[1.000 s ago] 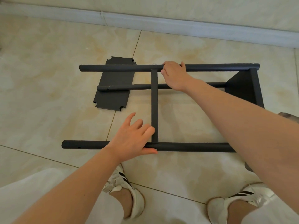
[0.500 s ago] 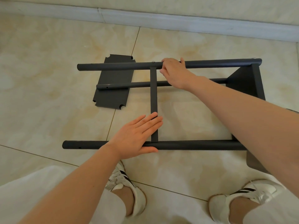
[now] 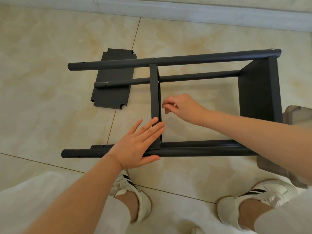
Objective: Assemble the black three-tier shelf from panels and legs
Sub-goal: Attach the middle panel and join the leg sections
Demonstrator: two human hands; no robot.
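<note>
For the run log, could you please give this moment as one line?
black tubular shelf frame: on side; left hand: flat on middle panel; right hand: curled beside it; loose black panel: on floor

We can read no text, label, brand name or number anywhere in view: the black shelf frame (image 3: 202,58) at 12 o'clock and the loose panel (image 3: 111,97) at 10 o'clock carry no lettering that we can make out. The only marks we find are the black stripes on the side of the left sneaker (image 3: 130,186) at 6 o'clock and the right sneaker (image 3: 258,193) at 5 o'clock, and no words or figures show with them.
</note>
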